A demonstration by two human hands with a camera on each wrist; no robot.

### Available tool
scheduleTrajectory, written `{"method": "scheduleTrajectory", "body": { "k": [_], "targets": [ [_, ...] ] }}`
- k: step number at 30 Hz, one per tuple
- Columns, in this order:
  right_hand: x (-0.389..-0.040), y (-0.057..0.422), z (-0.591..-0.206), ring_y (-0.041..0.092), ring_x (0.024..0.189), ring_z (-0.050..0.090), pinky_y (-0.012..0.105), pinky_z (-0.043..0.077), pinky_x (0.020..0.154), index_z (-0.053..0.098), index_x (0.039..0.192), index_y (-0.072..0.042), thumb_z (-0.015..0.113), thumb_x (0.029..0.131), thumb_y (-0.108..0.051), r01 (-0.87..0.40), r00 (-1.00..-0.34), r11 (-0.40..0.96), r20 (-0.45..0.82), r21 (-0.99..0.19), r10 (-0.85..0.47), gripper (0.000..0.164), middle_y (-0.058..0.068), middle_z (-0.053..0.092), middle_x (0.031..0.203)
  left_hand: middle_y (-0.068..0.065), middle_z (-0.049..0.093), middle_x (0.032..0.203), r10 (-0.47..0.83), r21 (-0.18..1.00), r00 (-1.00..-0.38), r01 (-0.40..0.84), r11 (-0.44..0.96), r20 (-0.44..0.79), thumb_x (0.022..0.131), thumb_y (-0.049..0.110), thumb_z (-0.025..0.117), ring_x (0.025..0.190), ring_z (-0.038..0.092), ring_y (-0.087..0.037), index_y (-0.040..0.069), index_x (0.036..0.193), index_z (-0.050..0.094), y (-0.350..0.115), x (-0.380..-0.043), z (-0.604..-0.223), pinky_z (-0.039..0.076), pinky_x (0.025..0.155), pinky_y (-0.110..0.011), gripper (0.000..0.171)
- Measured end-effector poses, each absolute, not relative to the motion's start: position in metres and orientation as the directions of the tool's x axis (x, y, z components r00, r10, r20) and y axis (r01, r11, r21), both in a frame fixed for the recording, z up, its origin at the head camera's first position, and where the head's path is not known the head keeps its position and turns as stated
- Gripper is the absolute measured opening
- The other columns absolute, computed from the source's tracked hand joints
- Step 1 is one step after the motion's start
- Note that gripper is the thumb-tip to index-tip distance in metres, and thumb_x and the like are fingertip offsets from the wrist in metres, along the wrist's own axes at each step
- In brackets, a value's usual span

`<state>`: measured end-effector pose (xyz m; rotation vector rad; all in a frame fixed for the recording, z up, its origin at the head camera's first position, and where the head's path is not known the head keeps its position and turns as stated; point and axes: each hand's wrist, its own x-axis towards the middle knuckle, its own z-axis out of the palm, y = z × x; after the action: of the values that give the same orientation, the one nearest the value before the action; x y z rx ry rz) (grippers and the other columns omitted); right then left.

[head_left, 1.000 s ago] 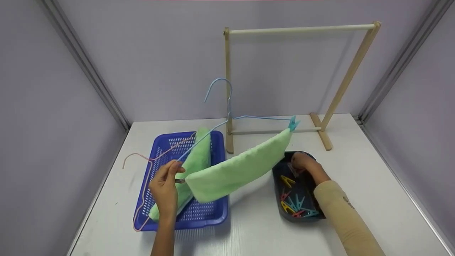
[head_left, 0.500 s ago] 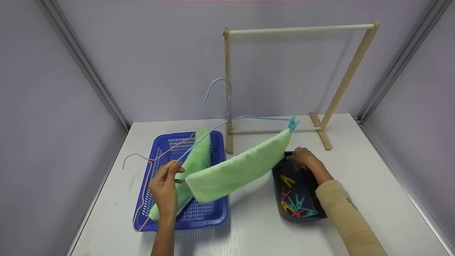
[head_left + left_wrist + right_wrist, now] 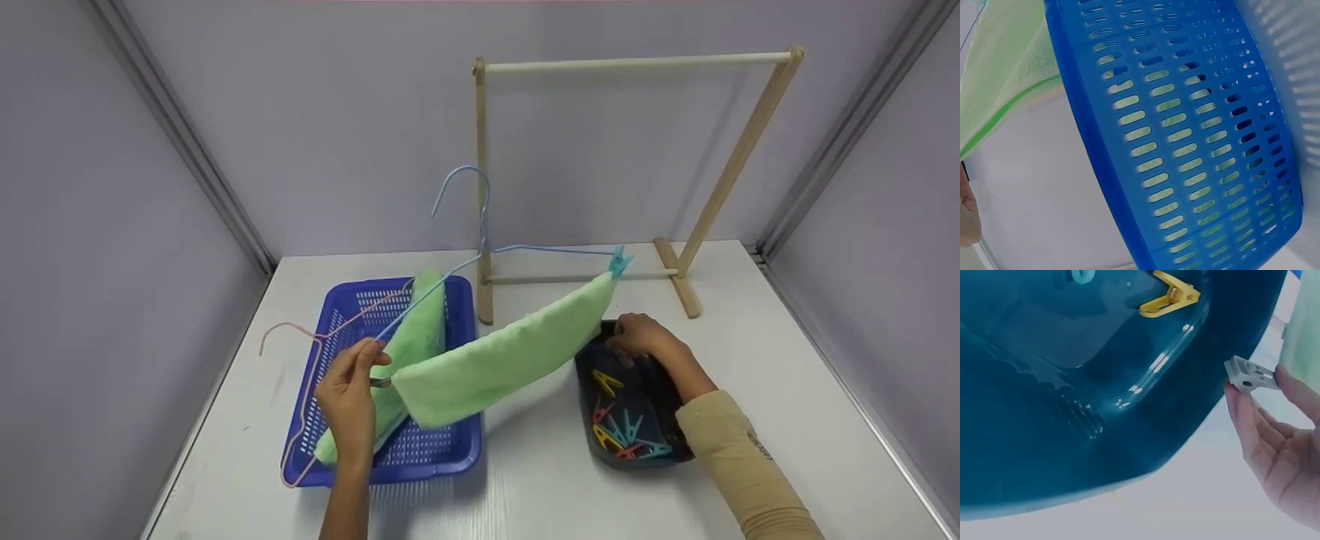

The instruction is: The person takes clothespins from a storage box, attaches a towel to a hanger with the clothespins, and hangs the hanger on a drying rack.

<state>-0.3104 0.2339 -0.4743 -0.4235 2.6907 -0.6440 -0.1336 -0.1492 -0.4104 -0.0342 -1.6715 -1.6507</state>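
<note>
My left hand (image 3: pixel 351 386) pinches the left end of a blue wire hanger (image 3: pixel 442 279) over the basket. A light green cloth (image 3: pixel 510 352) hangs along the hanger, fixed at its right end by a turquoise clothespin (image 3: pixel 618 262). A small grey piece (image 3: pixel 381 382) shows between the left fingers and the cloth; its kind is unclear. At the far end of a dark bin (image 3: pixel 637 401), my right hand (image 3: pixel 643 337) pinches a grey clothespin (image 3: pixel 1248 375), plain in the right wrist view. Yellow clothespins (image 3: pixel 606 382), with red and turquoise ones, lie in the bin.
A blue perforated basket (image 3: pixel 431 450) holds another green cloth (image 3: pixel 409 341), and a pink hanger (image 3: pixel 304 405) lies across its left side. Behind stands a wooden rack with a white top bar (image 3: pixel 637 62). Walls close in the white table (image 3: pixel 540 487).
My right hand has drawn slightly back and up at the far end of the bin, and its sleeve has shifted right. The left hand, hanger and cloth stay put.
</note>
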Motion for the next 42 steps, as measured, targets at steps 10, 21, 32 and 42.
{"method": "scheduleTrajectory", "body": {
  "k": [10, 21, 32, 42],
  "targets": [
    [-0.297, 0.238, -0.465, 0.028, 0.077, 0.057, 0.045, 0.048, 0.069, 0.057, 0.102, 0.01, 0.062, 0.086, -0.014, -0.276, -0.911, 0.808, -0.126, -0.521, -0.393, 0.029, 0.015, 0.06, 0.086, -0.013, 0.063, 0.073, -0.499, 0.849, -0.702, 0.504, 0.156, 0.509, 0.089, -0.007, 0.054, 0.068, 0.062, -0.013, -0.011, 0.092, 0.065, -0.154, -0.14, -0.421, 0.051, 0.048, -0.023, 0.013],
    [-0.282, 0.247, -0.462, 0.025, 0.074, 0.056, 0.04, 0.048, 0.063, 0.058, 0.102, 0.009, 0.063, 0.086, -0.013, -0.322, -0.918, 0.755, -0.007, -0.572, -0.397, 0.028, 0.014, 0.06, 0.088, -0.014, 0.063, 0.074, -0.49, 0.841, -0.697, 0.515, 0.164, 0.523, 0.09, -0.004, 0.054, 0.069, 0.062, -0.014, -0.012, 0.094, 0.065, -0.152, -0.139, -0.419, 0.051, 0.048, -0.023, 0.013],
    [-0.266, 0.253, -0.457, 0.029, 0.087, 0.058, 0.042, 0.049, 0.07, 0.058, 0.104, 0.005, 0.063, 0.088, -0.017, -0.307, -0.92, 0.7, 0.015, -0.645, -0.391, 0.027, 0.012, 0.061, 0.092, -0.013, 0.063, 0.072, -0.478, 0.845, -0.709, 0.51, 0.161, 0.519, 0.09, -0.005, 0.054, 0.068, 0.062, -0.012, -0.015, 0.091, 0.063, -0.142, -0.131, -0.398, 0.051, 0.049, -0.023, 0.013],
    [-0.261, 0.252, -0.447, 0.029, 0.092, 0.06, 0.045, 0.049, 0.075, 0.056, 0.11, 0.004, 0.062, 0.089, -0.02, -0.305, -0.917, 0.667, 0.02, -0.68, -0.399, 0.032, 0.012, 0.062, 0.098, -0.014, 0.063, 0.071, -0.477, 0.836, -0.698, 0.521, 0.172, 0.534, 0.089, -0.007, 0.054, 0.068, 0.062, -0.013, -0.016, 0.091, 0.063, -0.142, -0.131, -0.398, 0.051, 0.048, -0.024, 0.012]
  ]
}}
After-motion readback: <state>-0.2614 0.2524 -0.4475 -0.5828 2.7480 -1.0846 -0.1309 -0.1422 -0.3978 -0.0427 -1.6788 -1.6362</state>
